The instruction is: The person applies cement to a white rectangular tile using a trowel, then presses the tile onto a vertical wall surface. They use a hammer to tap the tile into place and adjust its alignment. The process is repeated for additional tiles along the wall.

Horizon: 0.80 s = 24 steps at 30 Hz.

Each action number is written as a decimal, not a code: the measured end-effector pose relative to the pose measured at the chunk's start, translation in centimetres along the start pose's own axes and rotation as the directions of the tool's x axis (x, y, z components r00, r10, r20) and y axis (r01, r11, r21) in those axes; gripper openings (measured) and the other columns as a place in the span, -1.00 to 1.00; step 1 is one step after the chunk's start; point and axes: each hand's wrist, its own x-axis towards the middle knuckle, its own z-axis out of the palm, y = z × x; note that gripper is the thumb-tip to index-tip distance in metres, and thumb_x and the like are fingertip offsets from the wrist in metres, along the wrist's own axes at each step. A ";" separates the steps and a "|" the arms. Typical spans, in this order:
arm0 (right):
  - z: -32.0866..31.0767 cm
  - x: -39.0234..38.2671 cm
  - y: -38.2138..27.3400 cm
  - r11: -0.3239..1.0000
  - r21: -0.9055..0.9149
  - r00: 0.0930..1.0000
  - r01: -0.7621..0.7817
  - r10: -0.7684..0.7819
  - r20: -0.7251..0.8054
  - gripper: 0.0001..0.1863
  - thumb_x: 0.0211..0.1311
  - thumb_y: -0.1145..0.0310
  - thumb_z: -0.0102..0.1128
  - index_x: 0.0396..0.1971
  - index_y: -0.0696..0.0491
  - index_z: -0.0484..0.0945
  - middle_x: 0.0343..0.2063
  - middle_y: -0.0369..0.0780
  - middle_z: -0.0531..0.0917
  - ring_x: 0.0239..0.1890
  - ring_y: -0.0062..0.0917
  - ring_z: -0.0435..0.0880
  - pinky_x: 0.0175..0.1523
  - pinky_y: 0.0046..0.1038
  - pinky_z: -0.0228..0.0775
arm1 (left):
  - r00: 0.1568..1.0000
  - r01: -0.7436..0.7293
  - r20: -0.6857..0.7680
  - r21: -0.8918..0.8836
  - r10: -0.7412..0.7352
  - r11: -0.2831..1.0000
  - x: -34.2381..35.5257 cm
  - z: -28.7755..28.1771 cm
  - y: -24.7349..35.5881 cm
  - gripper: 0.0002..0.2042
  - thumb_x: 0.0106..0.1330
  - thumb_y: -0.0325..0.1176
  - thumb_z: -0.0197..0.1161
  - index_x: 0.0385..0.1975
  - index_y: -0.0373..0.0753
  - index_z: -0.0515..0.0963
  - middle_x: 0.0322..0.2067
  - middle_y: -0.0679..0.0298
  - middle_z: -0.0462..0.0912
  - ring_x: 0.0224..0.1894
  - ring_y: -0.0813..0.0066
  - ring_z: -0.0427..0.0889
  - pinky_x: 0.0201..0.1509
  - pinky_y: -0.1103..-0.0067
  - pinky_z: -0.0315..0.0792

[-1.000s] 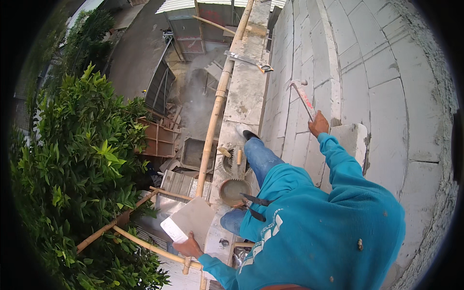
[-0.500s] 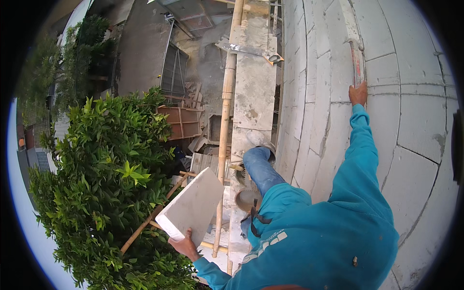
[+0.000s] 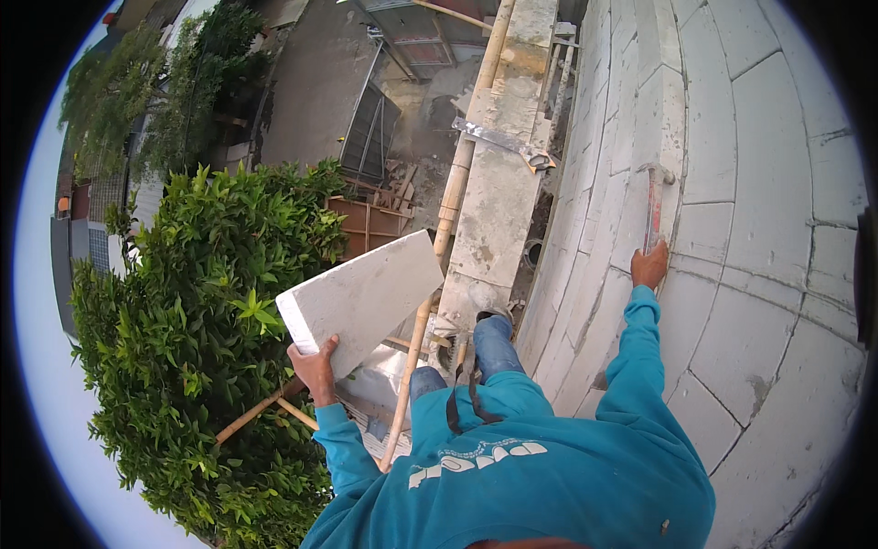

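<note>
My left hand [image 3: 314, 371] grips the lower corner of a white lightweight concrete block [image 3: 366, 293], thumb on its broad face. The block is tilted and held out in the air on the left, beside the bamboo pole. My right hand [image 3: 649, 265] is closed round the handle of a hammer [image 3: 654, 206] with a red-marked shaft. The hammer's head points away from me, over the pale block wall [image 3: 704, 229] on the right. Whether the hammer touches the wall, I cannot tell.
A narrow, mortar-stained plank [image 3: 494, 197] runs ahead under my feet, with a bamboo pole [image 3: 455, 188] along its left side. Across both lies a handsaw [image 3: 498, 142]. A leafy tree [image 3: 201, 339] fills the left, and rubble and boards [image 3: 375, 220] lie far below.
My view and body have turned. The block has risen and tipped further over in my left hand. My right hand has drawn back nearer me along the wall, hammer still in it.
</note>
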 end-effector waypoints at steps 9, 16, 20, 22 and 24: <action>0.7 0.2 0.9 1.000 0.015 0.999 -0.021 0.020 0.037 -0.31 -0.07 0.46 0.34 0.15 0.29 0.34 0.07 0.12 0.49 0.15 0.00 0.46 0.27 -0.17 0.28 | 0.999 -0.032 0.023 0.222 0.028 0.975 0.9 4.4 6.1 -0.35 -0.25 -0.21 0.65 -0.17 -0.32 0.41 -0.24 0.09 0.64 -0.21 0.16 0.65 -0.06 0.35 0.49; 0.5 0.0 0.4 0.999 -0.014 0.996 -0.049 0.050 0.071 -0.30 -0.06 0.49 0.34 0.16 0.29 0.32 0.12 0.11 0.46 0.20 -0.01 0.42 0.31 -0.19 0.25 | 0.998 0.064 -0.044 0.304 -0.053 0.951 -0.1 7.7 4.8 -0.37 -0.26 -0.20 0.64 -0.21 -0.29 0.42 -0.23 0.09 0.64 -0.16 0.09 0.65 -0.01 0.28 0.48; 0.0 -0.4 0.2 0.998 0.054 0.996 -0.035 0.030 0.078 -0.28 -0.07 0.50 0.32 0.19 0.29 0.31 0.15 0.14 0.44 0.23 0.00 0.40 0.35 -0.19 0.21 | 0.989 0.117 -0.132 0.415 -0.068 0.902 -0.5 11.1 3.2 -0.36 -0.29 -0.22 0.64 -0.24 -0.35 0.41 -0.18 0.00 0.60 -0.11 0.00 0.62 -0.01 0.24 0.48; -0.3 -0.6 0.2 0.997 0.047 0.994 -0.060 0.056 0.090 -0.29 -0.07 0.49 0.32 0.18 0.28 0.32 0.15 0.15 0.44 0.23 0.01 0.39 0.36 -0.19 0.20 | 0.985 0.149 -0.136 0.390 -0.103 0.909 -0.6 12.7 2.6 -0.35 -0.28 -0.21 0.63 -0.21 -0.35 0.41 -0.16 -0.02 0.57 -0.08 -0.04 0.60 0.03 0.23 0.47; -0.6 -0.7 0.1 0.997 0.035 0.993 -0.073 0.069 0.096 -0.29 -0.08 0.49 0.33 0.16 0.28 0.33 0.14 0.15 0.44 0.23 0.03 0.40 0.34 -0.18 0.22 | 0.970 0.236 -0.149 0.406 -0.191 0.883 -0.8 14.7 2.4 -0.32 -0.28 -0.22 0.63 -0.15 -0.35 0.39 -0.13 -0.02 0.57 -0.05 -0.05 0.59 0.09 0.22 0.44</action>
